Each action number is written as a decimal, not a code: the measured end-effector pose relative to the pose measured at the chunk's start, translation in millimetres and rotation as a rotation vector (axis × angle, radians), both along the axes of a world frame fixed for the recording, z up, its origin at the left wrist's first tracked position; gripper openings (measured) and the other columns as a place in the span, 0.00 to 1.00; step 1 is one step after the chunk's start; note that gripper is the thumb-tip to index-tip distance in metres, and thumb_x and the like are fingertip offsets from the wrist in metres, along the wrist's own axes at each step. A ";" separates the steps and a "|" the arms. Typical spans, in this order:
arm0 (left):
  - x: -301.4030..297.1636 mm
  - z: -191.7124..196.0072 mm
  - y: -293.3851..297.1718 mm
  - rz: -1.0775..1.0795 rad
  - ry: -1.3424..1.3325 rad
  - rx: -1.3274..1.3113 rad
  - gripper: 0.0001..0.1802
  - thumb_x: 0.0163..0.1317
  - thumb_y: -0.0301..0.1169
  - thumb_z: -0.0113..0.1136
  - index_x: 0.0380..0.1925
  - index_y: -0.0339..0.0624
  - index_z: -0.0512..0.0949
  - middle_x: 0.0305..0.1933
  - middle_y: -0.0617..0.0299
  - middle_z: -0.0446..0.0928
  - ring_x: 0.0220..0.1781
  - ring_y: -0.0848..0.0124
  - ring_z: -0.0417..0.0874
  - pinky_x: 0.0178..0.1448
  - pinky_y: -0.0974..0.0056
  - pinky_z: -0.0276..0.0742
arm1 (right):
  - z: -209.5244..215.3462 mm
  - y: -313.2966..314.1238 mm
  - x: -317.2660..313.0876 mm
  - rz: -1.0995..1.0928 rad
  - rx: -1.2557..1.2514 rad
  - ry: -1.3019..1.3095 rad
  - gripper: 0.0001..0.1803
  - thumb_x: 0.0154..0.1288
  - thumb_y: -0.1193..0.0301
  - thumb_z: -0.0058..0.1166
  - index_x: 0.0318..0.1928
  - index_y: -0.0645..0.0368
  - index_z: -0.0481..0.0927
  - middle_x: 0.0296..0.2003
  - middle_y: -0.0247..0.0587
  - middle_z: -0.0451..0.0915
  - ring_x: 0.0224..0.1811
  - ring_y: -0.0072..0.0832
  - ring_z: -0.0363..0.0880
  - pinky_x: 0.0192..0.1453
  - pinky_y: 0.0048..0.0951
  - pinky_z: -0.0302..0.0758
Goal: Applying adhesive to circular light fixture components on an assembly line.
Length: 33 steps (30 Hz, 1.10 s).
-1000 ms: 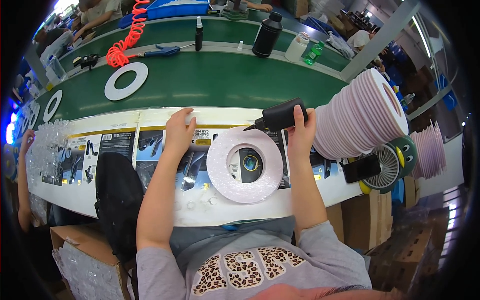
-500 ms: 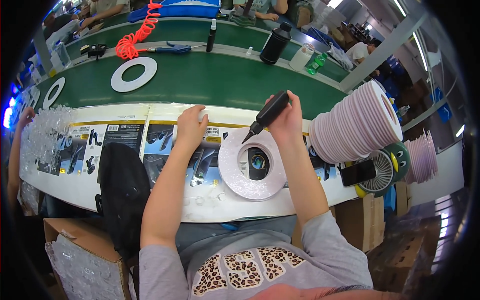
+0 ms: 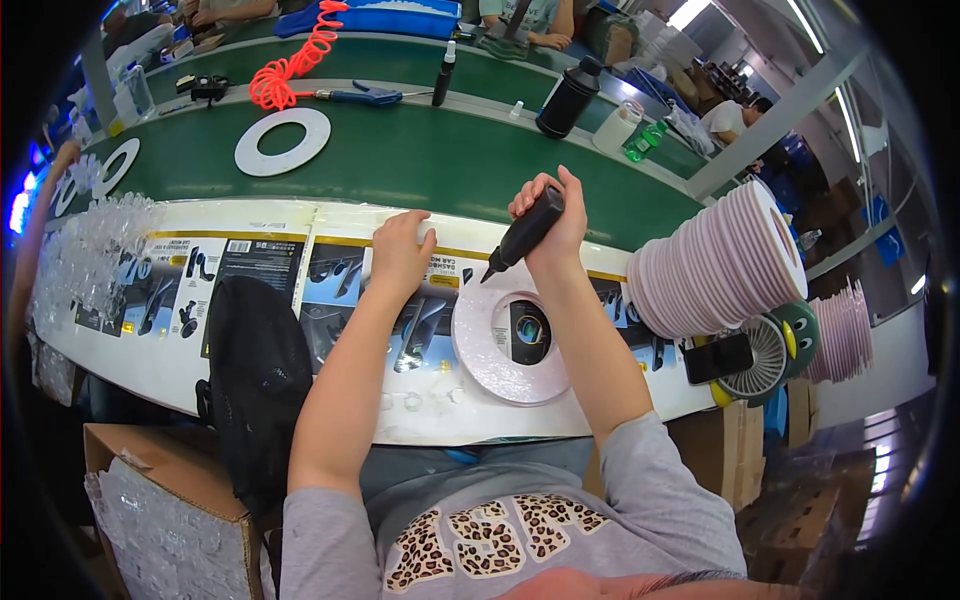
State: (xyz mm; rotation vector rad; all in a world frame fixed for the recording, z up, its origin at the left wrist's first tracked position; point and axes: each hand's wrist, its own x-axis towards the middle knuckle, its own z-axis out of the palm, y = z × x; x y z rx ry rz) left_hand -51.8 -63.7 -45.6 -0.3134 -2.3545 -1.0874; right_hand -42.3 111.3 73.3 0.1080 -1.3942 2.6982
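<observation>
My right hand (image 3: 565, 225) is wrapped round a black squeeze bottle (image 3: 528, 232) with a narrow pointed nozzle. The bottle is tilted, and its tip points down over the far rim of a pale pinkish-white ring (image 3: 480, 345) lying on the table in front of me. Whether the tip touches the ring I cannot tell. My left hand (image 3: 400, 255) rests left of the ring near the table's far edge, fingers bent and thumb apart, with nothing visible in it. Printed packaging sheets (image 3: 415, 330) lie under the ring and show through its hole.
A tall stack of similar rings (image 3: 710, 265) lies tilted at right, beside a phone (image 3: 718, 358) and a small fan (image 3: 765, 355). A black bag (image 3: 258, 390) and clear plastic pieces (image 3: 95, 255) are at left. A loose white ring (image 3: 283, 143) lies on the green belt (image 3: 400, 160).
My right hand has tipped the bottle more upright and shifted slightly left, moving its nozzle to the ring's far edge. The view has shifted a little; my left hand stays near its place.
</observation>
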 end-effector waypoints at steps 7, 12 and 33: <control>-2.7 -4.1 0.1 0.002 -0.028 -0.027 0.14 0.55 0.32 0.58 0.41 0.40 0.76 0.42 0.53 0.79 0.49 0.57 0.76 0.54 0.54 0.67 | -3.0 -7.7 1.0 0.047 0.027 0.057 0.22 0.64 0.56 0.40 0.18 0.55 0.63 0.14 0.34 0.62 0.19 0.25 0.61 0.28 0.25 0.59; -2.7 -4.6 1.0 0.009 -0.021 -0.037 0.14 0.55 0.32 0.57 0.41 0.40 0.76 0.42 0.54 0.79 0.49 0.57 0.76 0.54 0.54 0.67 | -1.9 -10.1 2.6 0.066 0.039 0.069 0.22 0.64 0.56 0.40 0.17 0.56 0.62 0.13 0.34 0.61 0.18 0.24 0.61 0.28 0.25 0.59; -2.9 -4.0 1.1 0.012 -0.050 -0.035 0.14 0.55 0.32 0.58 0.41 0.41 0.76 0.42 0.55 0.78 0.49 0.58 0.76 0.54 0.54 0.67 | 1.4 -15.9 7.8 0.039 0.053 0.069 0.21 0.64 0.59 0.39 0.16 0.56 0.63 0.13 0.35 0.62 0.18 0.24 0.62 0.29 0.24 0.60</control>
